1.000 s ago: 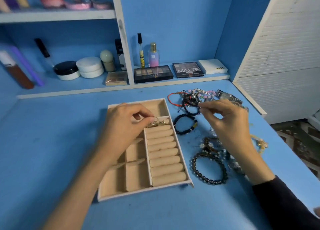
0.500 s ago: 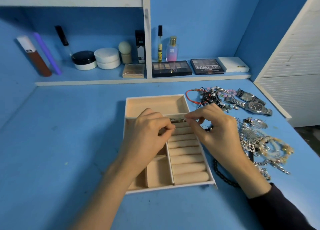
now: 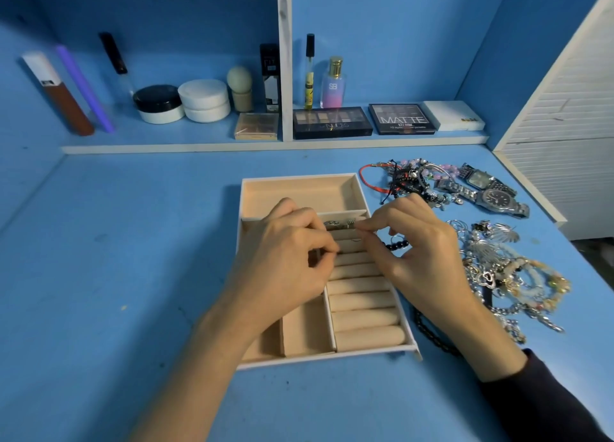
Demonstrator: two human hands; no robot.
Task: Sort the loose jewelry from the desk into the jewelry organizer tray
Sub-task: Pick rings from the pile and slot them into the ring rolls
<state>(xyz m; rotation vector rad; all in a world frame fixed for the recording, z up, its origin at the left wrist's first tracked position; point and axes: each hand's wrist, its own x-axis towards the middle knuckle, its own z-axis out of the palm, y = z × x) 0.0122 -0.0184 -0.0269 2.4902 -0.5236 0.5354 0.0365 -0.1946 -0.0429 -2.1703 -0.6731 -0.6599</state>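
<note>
Both hands met over the ring-roll column of the jewelry organizer tray (image 3: 410, 344). Left hand (image 3: 289, 268) was curled nearly closed, thumb and forefinger pinched together; whether anything lay in that pinch could not be told. Right hand (image 3: 415, 252) pinched the end of a small metallic piece (image 3: 339, 225), probably rings, lying at the top roll just ahead of the left knuckles. A dark bead bracelet (image 3: 397, 244) showed under the right palm. Most loose jewelry (image 3: 498, 268) remained heaped on the bench beyond the right hand, with two watches (image 3: 491, 192) further out.

Recommended procedure: steady the piece with one hand, press it fully into the slot between rolls with the other, and verify it sits upright before release. Avoid dragging the tray sideways.
</note>
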